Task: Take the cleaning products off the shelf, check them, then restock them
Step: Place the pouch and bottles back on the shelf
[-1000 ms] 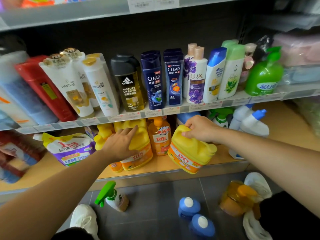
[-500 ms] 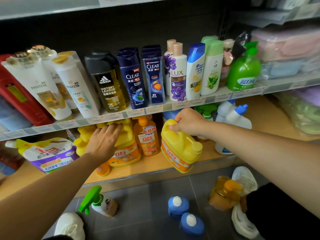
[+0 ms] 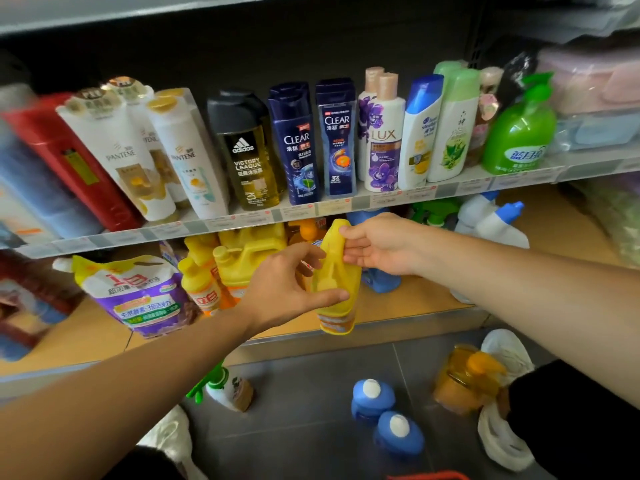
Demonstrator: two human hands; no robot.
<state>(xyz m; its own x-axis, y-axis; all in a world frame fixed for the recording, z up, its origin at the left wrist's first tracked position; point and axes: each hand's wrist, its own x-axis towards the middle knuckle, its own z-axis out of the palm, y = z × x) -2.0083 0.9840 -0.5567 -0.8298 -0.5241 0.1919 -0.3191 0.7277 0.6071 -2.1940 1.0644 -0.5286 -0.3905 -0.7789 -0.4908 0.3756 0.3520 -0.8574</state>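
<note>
yellow jug (image 3: 337,282) now off shelf (image 3: 415,301) | left hand (image 3: 280,289) and right hand (image 3: 377,245) both grip it

Head view: single wide-angle camera, close before lower shelf (image 3: 419,301), facing forward and down; upper shelf (image 3: 360,203) above it, floor (image 3: 304,403) below it.

The lower shelf (image 3: 433,299) shows bare board at right, between a blue bottle (image 3: 382,283) and white spray bottles (image 3: 491,226). A refill bag (image 3: 138,292) and yellow jugs (image 3: 249,258) crowd its left. The held jug (image 3: 337,275) fills the middle, and the upper shelf's edge (image 3: 242,220) hangs low. On the floor (image 3: 304,393), open tile lies between a green sprayer (image 3: 223,389) and two white-capped bottles (image 3: 372,401).
</note>
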